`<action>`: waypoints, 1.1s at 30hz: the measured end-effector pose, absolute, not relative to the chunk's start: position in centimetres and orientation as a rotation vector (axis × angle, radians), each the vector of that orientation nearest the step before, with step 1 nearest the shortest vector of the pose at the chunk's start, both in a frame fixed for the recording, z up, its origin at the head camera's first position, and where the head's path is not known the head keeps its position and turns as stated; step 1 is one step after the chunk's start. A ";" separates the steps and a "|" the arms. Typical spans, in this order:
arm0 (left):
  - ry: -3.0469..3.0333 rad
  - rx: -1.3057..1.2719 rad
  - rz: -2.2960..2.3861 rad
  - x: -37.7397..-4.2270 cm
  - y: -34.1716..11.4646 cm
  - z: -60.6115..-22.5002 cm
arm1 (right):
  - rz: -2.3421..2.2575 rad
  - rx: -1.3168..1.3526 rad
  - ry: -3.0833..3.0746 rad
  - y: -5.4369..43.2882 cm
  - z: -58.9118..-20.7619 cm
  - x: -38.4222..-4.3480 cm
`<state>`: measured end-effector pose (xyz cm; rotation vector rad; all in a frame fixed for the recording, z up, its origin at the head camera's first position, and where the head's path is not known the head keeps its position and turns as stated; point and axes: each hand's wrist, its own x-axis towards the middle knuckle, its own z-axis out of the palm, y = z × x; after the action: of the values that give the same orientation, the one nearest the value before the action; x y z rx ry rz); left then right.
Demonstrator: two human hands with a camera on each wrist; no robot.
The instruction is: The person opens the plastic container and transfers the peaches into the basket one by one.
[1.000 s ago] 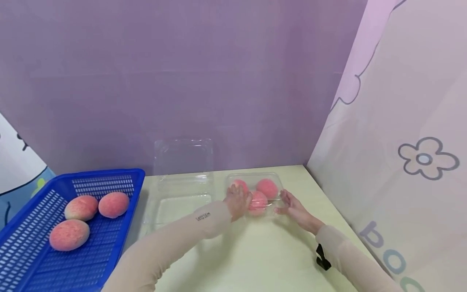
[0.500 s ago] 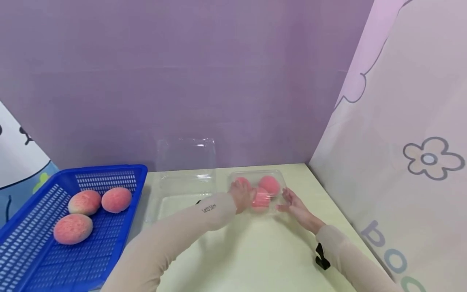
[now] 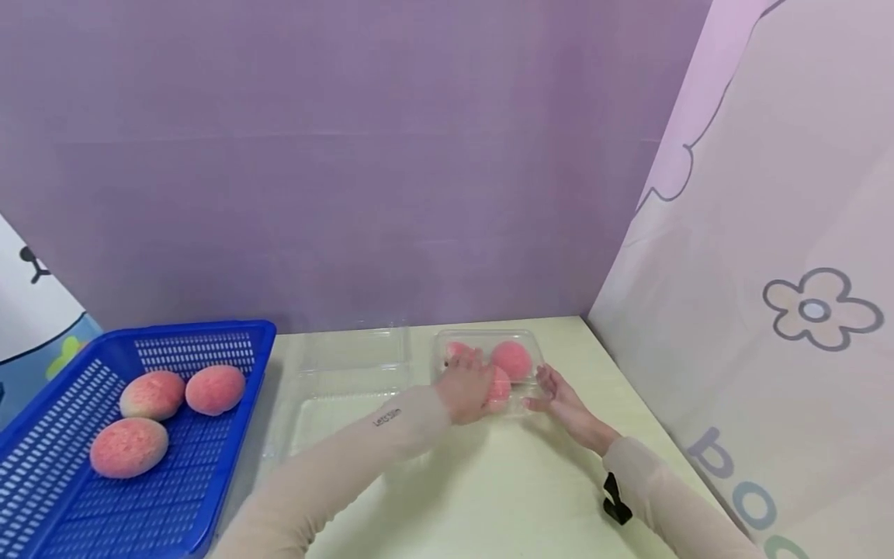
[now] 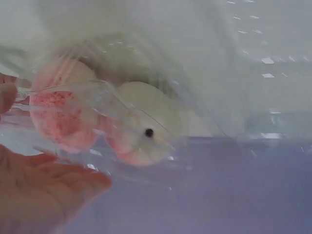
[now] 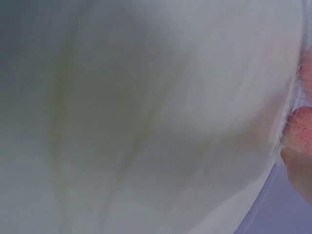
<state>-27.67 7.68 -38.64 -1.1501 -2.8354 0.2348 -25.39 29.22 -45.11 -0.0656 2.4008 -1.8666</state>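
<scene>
A clear plastic clamshell box (image 3: 447, 335) with pink peaches (image 3: 512, 361) in it sits toward the back right of the table. My left hand (image 3: 466, 388) lies across its front left part, partly hiding the fruit, with fingers extended. In the left wrist view, clear plastic passes in front of two peaches (image 4: 66, 109), and that hand's straight fingers (image 4: 73, 183) are along the edge. My right hand (image 3: 567, 404) is at the box's right side, thumb and fingers spread at the corner. One fingertip (image 5: 291, 158) shows against the edge in the right wrist view.
A second clear clamshell box (image 3: 349, 380) with no fruit stands left of the filled one, its lid leaning back. The blue plastic basket (image 3: 268, 341) at the left holds several peaches (image 3: 129, 448). A purple backdrop (image 3: 349, 194) rises behind the table (image 3: 447, 497).
My left hand has shifted slightly right over the filled box. The second box's raised lid has tipped lower. My right hand stays at the same corner.
</scene>
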 end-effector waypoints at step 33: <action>-2.272 -1.237 0.879 -28.1 14.3 -40.4 | -1.937 -0.146 2.412 29.1 -46.0 -25.4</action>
<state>-28.11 14.30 -40.36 -1.2370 -2.2724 0.8794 -25.43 29.12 -46.02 -0.1455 2.4121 -1.9365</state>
